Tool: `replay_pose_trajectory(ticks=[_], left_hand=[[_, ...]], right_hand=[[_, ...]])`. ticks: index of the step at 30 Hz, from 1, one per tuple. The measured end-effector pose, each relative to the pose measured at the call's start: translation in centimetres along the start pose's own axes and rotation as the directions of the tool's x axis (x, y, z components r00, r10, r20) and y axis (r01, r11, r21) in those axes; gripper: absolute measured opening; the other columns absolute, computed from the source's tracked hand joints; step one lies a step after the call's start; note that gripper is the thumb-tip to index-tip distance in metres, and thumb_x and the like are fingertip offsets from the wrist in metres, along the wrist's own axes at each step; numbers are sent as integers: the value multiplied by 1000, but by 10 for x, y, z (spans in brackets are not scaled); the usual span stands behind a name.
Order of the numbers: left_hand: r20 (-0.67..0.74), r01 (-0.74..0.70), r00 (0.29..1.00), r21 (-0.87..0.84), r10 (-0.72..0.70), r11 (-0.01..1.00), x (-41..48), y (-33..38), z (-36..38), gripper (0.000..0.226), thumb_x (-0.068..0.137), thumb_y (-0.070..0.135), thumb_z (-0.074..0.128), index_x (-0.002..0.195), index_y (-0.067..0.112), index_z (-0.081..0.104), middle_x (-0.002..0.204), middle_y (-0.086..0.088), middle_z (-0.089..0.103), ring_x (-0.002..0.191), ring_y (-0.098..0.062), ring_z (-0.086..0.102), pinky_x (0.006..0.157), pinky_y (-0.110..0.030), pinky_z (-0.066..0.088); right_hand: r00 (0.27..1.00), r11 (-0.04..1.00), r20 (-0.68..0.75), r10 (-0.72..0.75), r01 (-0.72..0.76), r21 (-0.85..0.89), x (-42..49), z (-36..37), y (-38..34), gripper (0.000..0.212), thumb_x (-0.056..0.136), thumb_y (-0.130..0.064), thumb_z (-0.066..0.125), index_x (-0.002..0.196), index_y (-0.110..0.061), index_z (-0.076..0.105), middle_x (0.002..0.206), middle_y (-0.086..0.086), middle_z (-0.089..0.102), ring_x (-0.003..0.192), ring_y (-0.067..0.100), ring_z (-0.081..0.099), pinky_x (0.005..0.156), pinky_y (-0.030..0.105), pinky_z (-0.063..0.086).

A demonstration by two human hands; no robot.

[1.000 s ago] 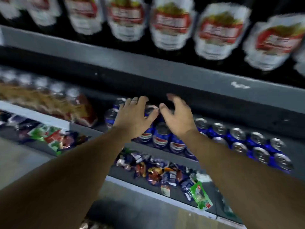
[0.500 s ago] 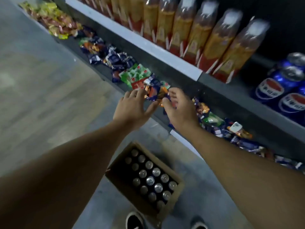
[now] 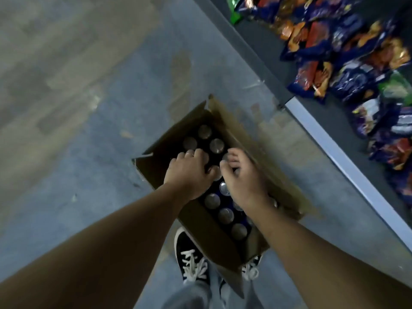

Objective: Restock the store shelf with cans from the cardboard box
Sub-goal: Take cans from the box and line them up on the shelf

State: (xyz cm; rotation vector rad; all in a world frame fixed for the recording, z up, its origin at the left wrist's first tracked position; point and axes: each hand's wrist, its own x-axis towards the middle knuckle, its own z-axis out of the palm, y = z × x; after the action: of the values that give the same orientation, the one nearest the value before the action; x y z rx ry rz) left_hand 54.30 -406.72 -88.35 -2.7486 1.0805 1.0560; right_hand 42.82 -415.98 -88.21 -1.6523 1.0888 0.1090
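Cardboard box (image 3: 225, 119) open on floor (image 3: 107, 112) beside bottom shelf (image 3: 330, 114), flaps up. Cans (image 3: 213, 200) upright inside, silver tops, blue sides. Left hand (image 3: 189, 172), right hand (image 3: 243, 179) side by side, palms down, fingers curled over can tops; whether gripping, cannot tell through blur.

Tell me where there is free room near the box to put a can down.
Bare floor lies left of the box, with a narrower strip between box and shelf. Crowded: the shelf holds snack bags; in the box, cans sit under left hand and right hand.
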Motion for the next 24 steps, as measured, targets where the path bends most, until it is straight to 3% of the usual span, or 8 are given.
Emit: replay_pose_trajectory(ticks=[4, 8, 13, 19, 24], left_hand=[[150, 155, 976, 26, -157, 988, 19, -10, 73, 47, 98, 47, 42, 131, 13, 44, 134, -14, 51, 122, -34, 48, 96, -44, 40], [183, 180, 961, 156, -207, 971, 43, -10, 119, 48, 99, 42, 43, 136, 12, 40, 140, -16, 48, 127, -35, 47, 100, -43, 37], [254, 283, 921, 87, -296, 955, 69, -11, 153, 57, 99, 43, 51, 139, 7, 34, 144, -21, 42, 129, -37, 48, 101, -42, 39], [264, 255, 924, 113, -277, 960, 77, -13, 163, 50, 100, 26, 50, 139, 0, 34, 142, -25, 42, 127, -40, 50, 99, -42, 42], [231, 181, 943, 244, -238, 953, 66, -9, 148, 50, 96, 30, 56, 135, 6, 38, 138, -19, 48, 125, -35, 52, 100, -41, 39]], right_hand=[[996, 996, 10, 89, -89, 5, 12, 32, 63, 39, 97, -39, 56, 135, -30, 51, 129, -12, 57, 118, 9, 55, 97, 38, 50], [989, 987, -31, 148, -145, 76, 24, 56, 101, 34, 92, -41, 58, 126, -34, 54, 124, -13, 60, 112, 7, 58, 97, 39, 51], [980, 976, -44, 196, -190, 108, 39, 70, 123, 34, 94, -39, 59, 126, -31, 55, 128, -9, 61, 111, 8, 59, 97, 36, 50], [976, 970, -51, 213, -205, 128, 47, 73, 120, 29, 95, -38, 57, 123, -29, 56, 122, -11, 61, 109, 9, 59, 93, 30, 49], [978, 972, -41, 203, -196, 131, 40, 67, 114, 31, 95, -36, 59, 125, -28, 56, 125, -9, 60, 110, 9, 58, 93, 29, 48]])
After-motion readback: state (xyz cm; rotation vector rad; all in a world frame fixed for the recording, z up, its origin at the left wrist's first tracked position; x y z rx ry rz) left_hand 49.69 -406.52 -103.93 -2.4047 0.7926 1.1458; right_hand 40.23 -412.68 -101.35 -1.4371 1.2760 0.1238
